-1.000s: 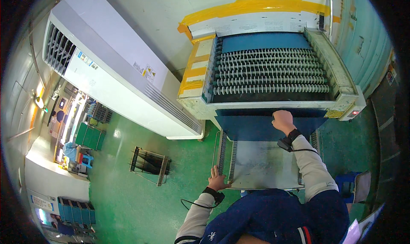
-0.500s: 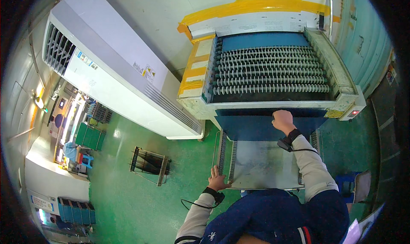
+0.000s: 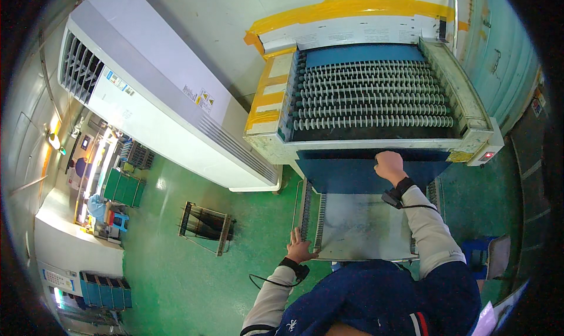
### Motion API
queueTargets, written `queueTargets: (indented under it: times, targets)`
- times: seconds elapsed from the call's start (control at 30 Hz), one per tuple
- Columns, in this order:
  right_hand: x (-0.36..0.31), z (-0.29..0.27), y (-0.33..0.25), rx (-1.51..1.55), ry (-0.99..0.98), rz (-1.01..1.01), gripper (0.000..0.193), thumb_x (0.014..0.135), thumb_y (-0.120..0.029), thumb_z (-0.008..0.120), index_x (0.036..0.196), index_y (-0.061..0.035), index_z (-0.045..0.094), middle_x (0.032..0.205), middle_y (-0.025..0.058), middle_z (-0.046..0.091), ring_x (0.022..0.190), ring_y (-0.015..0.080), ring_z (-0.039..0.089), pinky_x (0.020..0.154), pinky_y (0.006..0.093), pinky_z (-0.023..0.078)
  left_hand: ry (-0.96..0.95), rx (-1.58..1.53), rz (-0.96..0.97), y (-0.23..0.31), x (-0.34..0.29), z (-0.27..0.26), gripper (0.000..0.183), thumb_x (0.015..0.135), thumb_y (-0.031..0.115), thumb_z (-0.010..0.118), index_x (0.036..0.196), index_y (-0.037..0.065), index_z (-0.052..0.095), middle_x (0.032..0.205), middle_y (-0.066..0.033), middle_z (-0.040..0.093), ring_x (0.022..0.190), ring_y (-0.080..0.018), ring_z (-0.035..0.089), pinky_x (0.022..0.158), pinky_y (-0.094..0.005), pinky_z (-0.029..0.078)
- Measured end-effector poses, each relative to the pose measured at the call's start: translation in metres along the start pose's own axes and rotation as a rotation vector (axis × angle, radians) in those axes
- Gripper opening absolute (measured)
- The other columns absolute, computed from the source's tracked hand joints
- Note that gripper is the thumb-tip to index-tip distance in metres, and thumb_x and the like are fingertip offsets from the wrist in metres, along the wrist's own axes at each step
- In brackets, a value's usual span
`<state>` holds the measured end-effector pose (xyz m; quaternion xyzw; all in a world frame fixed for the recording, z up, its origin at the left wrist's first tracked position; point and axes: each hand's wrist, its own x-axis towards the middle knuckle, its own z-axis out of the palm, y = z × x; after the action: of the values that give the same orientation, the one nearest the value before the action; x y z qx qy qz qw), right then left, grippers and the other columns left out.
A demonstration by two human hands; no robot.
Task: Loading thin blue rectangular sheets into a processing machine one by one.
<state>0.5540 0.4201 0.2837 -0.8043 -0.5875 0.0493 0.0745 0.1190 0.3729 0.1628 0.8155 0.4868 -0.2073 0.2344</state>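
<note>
My right hand [image 3: 390,167] is closed at the upper edge of a dark blue panel [image 3: 346,174], which stands upright against the near side of the roller machine [image 3: 376,143]. The fingertips are hidden behind the fist. My left hand [image 3: 299,248] lies with fingers stretched and thumb apart on the slotted side rail of a rack [image 3: 305,212], beside the near-left corner of a grey flat plate [image 3: 361,227]. On the machine, rows of white disc rollers [image 3: 373,110] run crosswise, and a blue sheet [image 3: 364,54] lies at their far end.
A tall white air conditioner [image 3: 164,101] leans across the left in this view. On the green floor stands a small wire rack [image 3: 205,227] with dark panels. A blue stool [image 3: 479,256] is at my right. Racks and a seated person [image 3: 97,207] appear far left.
The blue sheet on the rollers has shifted slightly toward the far end. Both my hands have stayed in place.
</note>
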Motion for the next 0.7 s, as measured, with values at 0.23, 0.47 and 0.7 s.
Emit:
queueTargets:
  times: [0.23, 0.47, 0.7]
  targets:
    - [0.0008, 0.0041, 0.0031, -0.003, 0.003, 0.001, 0.018, 0.07, -0.025, 0.068, 0.078, -0.0086, 0.068, 0.08, 0.0137, 0.067, 0.082, 0.033, 0.065, 0.071, 0.0454, 0.051, -0.002, 0.008, 0.003, 0.0009, -0.0005, -0.0013, 0.073, 0.061, 0.057, 0.077, 0.123, 0.022, 0.062, 0.154, -0.0261, -0.007, 0.141, -0.0488, 0.001, 0.101, -0.065, 0.028]
    - [0.0005, 0.0005, -0.0001, 0.009, -0.004, -0.002, 0.016, 0.068, -0.019, 0.065, 0.077, -0.0072, 0.069, 0.083, 0.0152, 0.068, 0.083, 0.0333, 0.066, 0.073, 0.0447, 0.053, 0.028, 0.008, 0.011, -0.0021, 0.0, 0.003, 0.071, 0.062, 0.058, 0.077, 0.12, 0.021, 0.063, 0.154, -0.0259, -0.006, 0.141, -0.0493, 0.003, 0.101, -0.0649, 0.029]
    - [0.0016, 0.0034, 0.003, -0.004, 0.0, -0.008, 0.017, 0.069, -0.02, 0.064, 0.078, -0.0071, 0.069, 0.084, 0.0151, 0.068, 0.083, 0.0336, 0.066, 0.073, 0.045, 0.053, 0.032, -0.001, 0.019, 0.0, -0.0002, 0.0006, 0.069, 0.062, 0.058, 0.076, 0.119, 0.021, 0.063, 0.154, -0.0258, -0.006, 0.14, -0.0503, 0.003, 0.101, -0.0655, 0.028]
